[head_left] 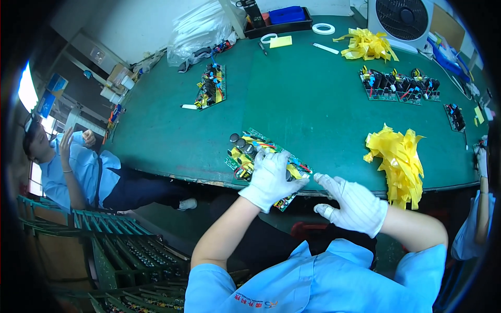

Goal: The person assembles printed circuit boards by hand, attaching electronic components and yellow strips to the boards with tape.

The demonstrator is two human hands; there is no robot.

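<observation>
A green circuit board [242,156] with black capacitors, coils and yellow-taped parts lies at the near table edge, its near corner jutting over the edge. My left hand [271,177], in a white glove, grips this board from above, fingers bent over its components and thumb stretched toward its right end. Just right of the board hovers my right hand [352,203], also gloved. Its thumb and fingers are apart, and nothing shows between them. The index fingertip is close to the board's right corner; whether it touches cannot be told. The left palm hides the board's middle.
Yellow tape strips [399,161] hang over the near edge at right; another yellow pile [368,44] lies behind. More boards stand at back left [211,86] and right [399,86]. A fan [402,21] stands far right. Green racks [120,255] and a seated person [78,161] are left.
</observation>
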